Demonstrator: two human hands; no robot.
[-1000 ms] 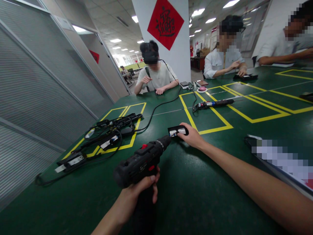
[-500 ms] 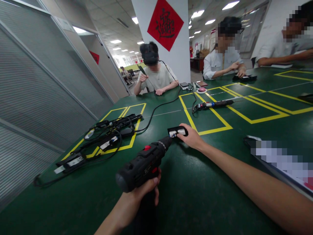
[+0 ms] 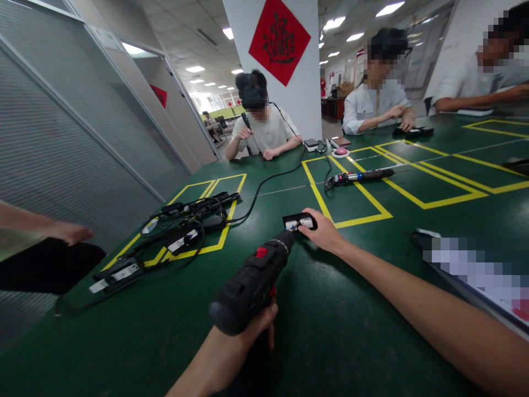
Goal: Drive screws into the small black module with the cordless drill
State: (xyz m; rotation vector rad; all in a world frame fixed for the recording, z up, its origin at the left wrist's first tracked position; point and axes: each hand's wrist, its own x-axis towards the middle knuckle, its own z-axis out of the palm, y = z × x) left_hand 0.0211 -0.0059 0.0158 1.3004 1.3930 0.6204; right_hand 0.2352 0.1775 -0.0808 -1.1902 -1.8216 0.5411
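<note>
1 drill (image 3: 256, 278) (left hand (image 3: 243, 342)), 1 black case (image 3: 298, 221) (right hand (image 3: 326, 234))

Black cordless drill (image 3: 256, 275) with a red switch, held off the green table (image 3: 330, 331) and slanted away, nose at the near left end of a small black open case (image 3: 300, 221) with white parts inside, lying flat just short of a yellow line (image 3: 359, 219).

drill (image 3: 252, 281) handle largely hidden, passer-by's arm (image 3: 45, 229) cropped

A workshop: taped green bench (image 3: 372, 309), cordless drill (image 3: 256, 275), seated workers.
</note>
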